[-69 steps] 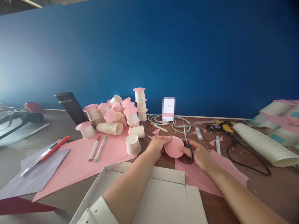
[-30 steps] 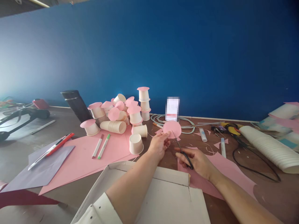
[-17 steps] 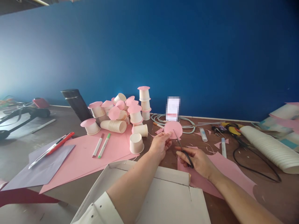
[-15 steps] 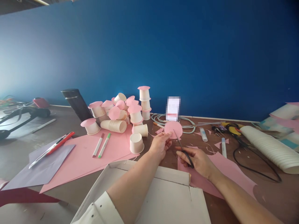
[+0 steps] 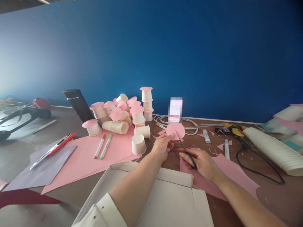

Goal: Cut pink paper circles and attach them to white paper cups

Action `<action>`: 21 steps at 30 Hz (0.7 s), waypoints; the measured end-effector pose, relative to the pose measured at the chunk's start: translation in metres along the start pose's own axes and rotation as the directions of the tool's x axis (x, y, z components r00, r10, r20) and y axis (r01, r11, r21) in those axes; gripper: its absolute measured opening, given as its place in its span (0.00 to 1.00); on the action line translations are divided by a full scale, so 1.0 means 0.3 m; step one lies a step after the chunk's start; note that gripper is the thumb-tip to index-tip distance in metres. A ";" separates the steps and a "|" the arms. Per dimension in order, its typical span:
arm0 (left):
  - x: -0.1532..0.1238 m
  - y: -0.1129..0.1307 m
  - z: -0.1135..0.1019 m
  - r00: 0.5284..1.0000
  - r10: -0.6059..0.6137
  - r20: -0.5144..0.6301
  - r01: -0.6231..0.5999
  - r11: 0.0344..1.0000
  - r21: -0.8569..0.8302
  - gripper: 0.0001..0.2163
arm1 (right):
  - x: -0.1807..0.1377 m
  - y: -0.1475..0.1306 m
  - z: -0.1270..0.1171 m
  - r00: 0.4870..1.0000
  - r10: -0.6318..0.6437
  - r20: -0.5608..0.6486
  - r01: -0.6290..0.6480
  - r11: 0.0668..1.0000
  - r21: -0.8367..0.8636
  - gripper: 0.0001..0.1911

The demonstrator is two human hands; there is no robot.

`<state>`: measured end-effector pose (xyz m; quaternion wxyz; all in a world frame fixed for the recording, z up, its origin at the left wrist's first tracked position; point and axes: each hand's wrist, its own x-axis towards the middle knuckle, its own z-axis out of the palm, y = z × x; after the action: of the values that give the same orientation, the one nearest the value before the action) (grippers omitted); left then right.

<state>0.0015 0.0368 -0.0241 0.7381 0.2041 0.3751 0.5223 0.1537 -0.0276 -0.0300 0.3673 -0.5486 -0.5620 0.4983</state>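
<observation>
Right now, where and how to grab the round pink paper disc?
Probably pinch the disc by its upper-left edge, from the left. It looks thin and flat; the left hand pinches its bottom, and the black-handled metal scissors in the right hand overlap its lower right.

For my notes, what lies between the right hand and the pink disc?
Scissors; the head view shows them extending from the right hand to the pink disc.

Pale left-side glare on the blue wall [image 5: 151,53]; stretched edges, perhaps soft.
</observation>
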 end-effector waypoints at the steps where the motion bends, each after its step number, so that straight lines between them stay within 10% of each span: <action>1: 0.001 0.000 -0.001 1.000 0.000 -0.001 0.000 1.000 0.003 0.08 | 0.000 0.000 0.000 1.000 0.003 0.002 -0.003 1.000 0.001 0.29; 21: 0.006 -0.001 -0.006 1.000 -0.007 -0.006 0.007 1.000 0.022 0.09 | -0.011 -0.025 0.003 1.000 0.019 0.018 -0.018 0.997 -0.070 0.24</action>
<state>0.0007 0.0382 -0.0259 0.7368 0.2092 0.3835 0.5161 0.1513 -0.0302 -0.0226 0.3380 -0.5617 -0.5774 0.4867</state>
